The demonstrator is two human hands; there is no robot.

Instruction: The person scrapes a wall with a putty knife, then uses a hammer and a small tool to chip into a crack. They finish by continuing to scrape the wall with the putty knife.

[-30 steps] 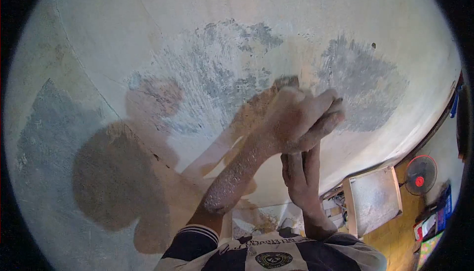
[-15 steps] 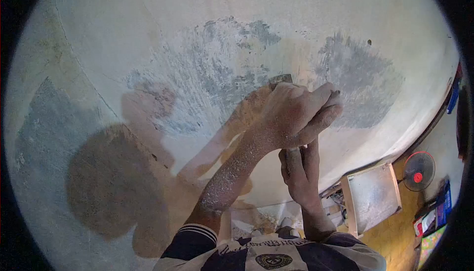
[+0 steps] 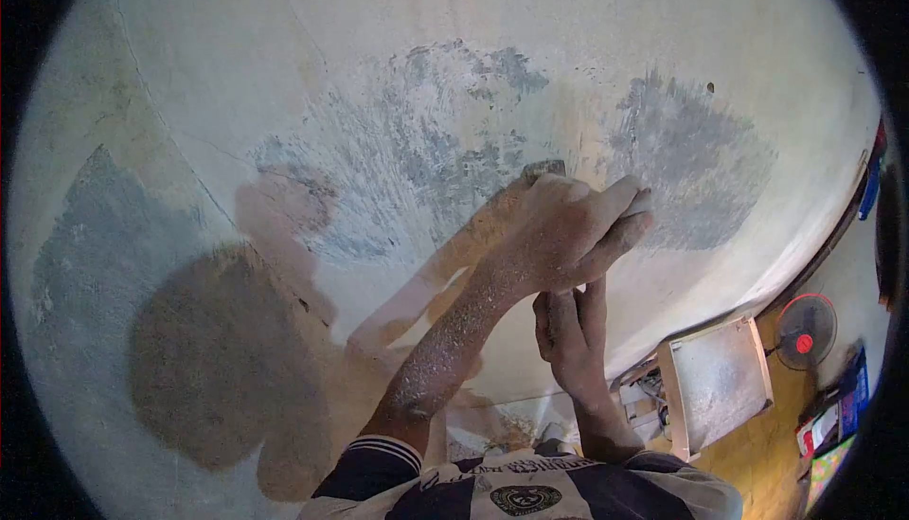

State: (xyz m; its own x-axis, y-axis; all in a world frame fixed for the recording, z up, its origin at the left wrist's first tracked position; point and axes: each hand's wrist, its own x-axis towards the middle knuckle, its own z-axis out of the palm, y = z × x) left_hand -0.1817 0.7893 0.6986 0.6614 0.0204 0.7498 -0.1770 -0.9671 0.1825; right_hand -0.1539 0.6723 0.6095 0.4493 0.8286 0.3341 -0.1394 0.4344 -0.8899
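Observation:
My left hand (image 3: 559, 231) is closed in a fist against the wall (image 3: 398, 8), its forearm speckled with pale dust. Beyond its knuckles shows the short dark blade of a scraper (image 3: 544, 170), touching or very near the wall; the handle is hidden in the fist. Just below, my right hand (image 3: 573, 335) has its fingers folded, partly behind the left, and what they hold cannot be seen. Around the blade, a scraped grey patch (image 3: 398, 155) with streaks of white spreads to the left. A second grey patch (image 3: 696, 165) lies to the right.
At lower right stand a dusty wooden-framed box (image 3: 720, 387) and a fan with a red hub (image 3: 804, 343) above a yellowish floor (image 3: 748, 482). Colourful items (image 3: 843, 416) lie at the far right. A thin crack (image 3: 166, 127) runs down the wall at left.
The view has shifted slightly, so the wall patches sit a little lower and to the right. Both hands keep nearly the same pose, the scraper blade still at the wall.

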